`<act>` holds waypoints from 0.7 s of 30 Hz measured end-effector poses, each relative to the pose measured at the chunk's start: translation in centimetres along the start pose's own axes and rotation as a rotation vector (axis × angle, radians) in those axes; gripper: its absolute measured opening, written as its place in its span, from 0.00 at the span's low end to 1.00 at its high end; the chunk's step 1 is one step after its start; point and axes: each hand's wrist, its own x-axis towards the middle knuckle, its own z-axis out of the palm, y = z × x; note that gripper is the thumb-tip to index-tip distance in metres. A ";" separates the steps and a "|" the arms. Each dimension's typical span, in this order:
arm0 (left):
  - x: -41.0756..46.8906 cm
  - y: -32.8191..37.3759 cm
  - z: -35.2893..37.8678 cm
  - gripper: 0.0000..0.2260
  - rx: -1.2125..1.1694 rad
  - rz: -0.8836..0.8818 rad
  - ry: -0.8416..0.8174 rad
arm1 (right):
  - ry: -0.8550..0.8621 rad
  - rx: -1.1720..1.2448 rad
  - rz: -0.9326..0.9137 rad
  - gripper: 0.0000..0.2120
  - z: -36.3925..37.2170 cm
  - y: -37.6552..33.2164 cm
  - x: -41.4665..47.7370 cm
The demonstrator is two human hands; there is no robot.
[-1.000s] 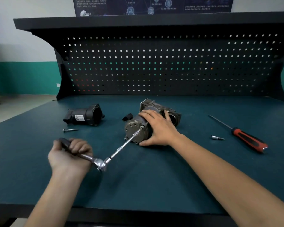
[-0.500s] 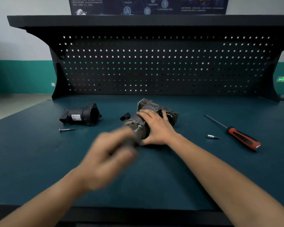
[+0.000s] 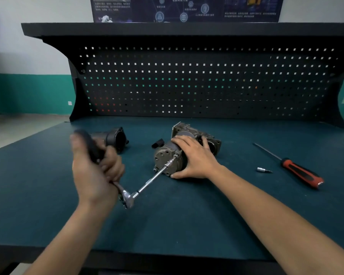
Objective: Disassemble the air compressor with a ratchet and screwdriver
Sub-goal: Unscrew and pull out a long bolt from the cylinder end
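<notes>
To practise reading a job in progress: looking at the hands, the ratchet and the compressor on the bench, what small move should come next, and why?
Probably swing the ratchet handle through a loosening stroke. The left hand grips the handle, the extension tip meets the end face of the compressor, and the right hand holds its body steady.

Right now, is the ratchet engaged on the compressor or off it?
Engaged: the ratchet has its extension tip on the compressor end face; left hand grips the handle.
</notes>
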 end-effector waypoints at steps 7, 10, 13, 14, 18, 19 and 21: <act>-4.2 -1.7 3.2 0.16 1.298 0.655 -1.541 | -0.002 -0.088 -0.018 0.49 -0.2 0.1 0.1; -4.1 -1.7 3.2 0.15 1.146 0.611 -1.454 | 0.004 -0.089 -0.014 0.49 0.0 0.2 0.1; -3.7 -1.1 3.9 0.02 0.721 0.418 -0.929 | 0.008 -0.070 -0.016 0.44 0.1 0.3 0.2; -3.4 -0.7 4.3 0.05 0.520 0.287 -0.648 | 0.007 -0.072 -0.019 0.45 0.1 0.3 0.2; -0.3 0.9 3.5 0.18 -0.100 -0.012 0.082 | 0.000 -0.065 -0.015 0.50 0.1 0.3 0.0; 0.5 1.4 3.1 0.19 -0.200 -0.050 0.176 | -0.001 -0.064 -0.015 0.50 0.0 0.2 0.0; 1.3 1.5 2.4 0.19 -0.332 -0.102 0.252 | -0.007 -0.063 -0.013 0.50 0.0 0.1 0.0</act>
